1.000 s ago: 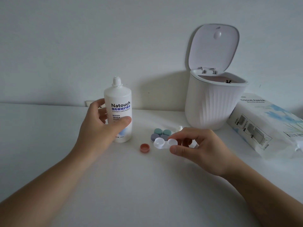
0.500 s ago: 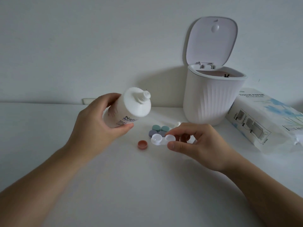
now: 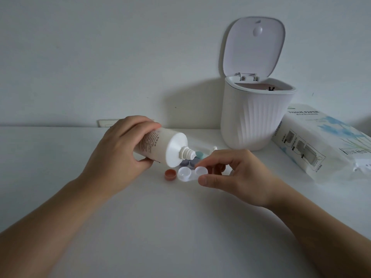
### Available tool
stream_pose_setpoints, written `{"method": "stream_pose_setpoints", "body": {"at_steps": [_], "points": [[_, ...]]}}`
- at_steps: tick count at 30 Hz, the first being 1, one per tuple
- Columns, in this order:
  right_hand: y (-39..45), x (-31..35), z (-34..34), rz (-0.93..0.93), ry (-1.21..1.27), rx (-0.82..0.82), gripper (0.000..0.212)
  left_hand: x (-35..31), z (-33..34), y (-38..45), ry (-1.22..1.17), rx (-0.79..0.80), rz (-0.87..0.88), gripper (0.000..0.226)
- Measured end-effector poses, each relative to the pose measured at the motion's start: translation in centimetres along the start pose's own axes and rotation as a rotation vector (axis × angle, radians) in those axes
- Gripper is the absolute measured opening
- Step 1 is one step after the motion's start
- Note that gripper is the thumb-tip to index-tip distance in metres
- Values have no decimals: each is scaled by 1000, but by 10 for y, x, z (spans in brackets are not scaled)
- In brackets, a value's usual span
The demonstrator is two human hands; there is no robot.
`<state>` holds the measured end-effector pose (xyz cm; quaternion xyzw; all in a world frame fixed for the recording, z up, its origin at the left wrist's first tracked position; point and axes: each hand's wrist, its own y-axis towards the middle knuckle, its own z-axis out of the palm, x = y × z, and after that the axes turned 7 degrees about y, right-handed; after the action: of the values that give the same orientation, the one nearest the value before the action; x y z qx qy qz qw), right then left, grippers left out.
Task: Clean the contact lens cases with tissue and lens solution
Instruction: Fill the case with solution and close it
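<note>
My left hand (image 3: 118, 155) grips the white lens solution bottle (image 3: 162, 149), tipped on its side with its uncapped nozzle pointing right and down, just above the clear contact lens case (image 3: 187, 174). My right hand (image 3: 232, 175) pinches the right end of that clear case, which rests on the white table (image 3: 180, 227) with both wells open. A red-brown cap (image 3: 170, 174) lies just left of the case. Behind the nozzle sit a grey-purple and teal lens case (image 3: 193, 160), partly hidden by the bottle.
A white ribbed desktop bin (image 3: 255, 121) with its lid up stands at the back right. A tissue paper pack (image 3: 325, 145) lies to its right. A small white cap (image 3: 214, 148) lies near the bin's base. The wall is close behind.
My left hand lifted the bottle from standing and tipped it over, bringing the nozzle down over the clear case. My right hand has kept holding the case in place.
</note>
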<state>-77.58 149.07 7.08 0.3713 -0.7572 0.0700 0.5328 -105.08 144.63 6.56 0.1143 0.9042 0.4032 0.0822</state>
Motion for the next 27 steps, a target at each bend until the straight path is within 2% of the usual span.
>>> {"method": "stream_pose_setpoints", "body": {"at_steps": [27], "points": [[0,-1,0,34,44,76,15,-3,-1,3,25,-46,107,62]]}}
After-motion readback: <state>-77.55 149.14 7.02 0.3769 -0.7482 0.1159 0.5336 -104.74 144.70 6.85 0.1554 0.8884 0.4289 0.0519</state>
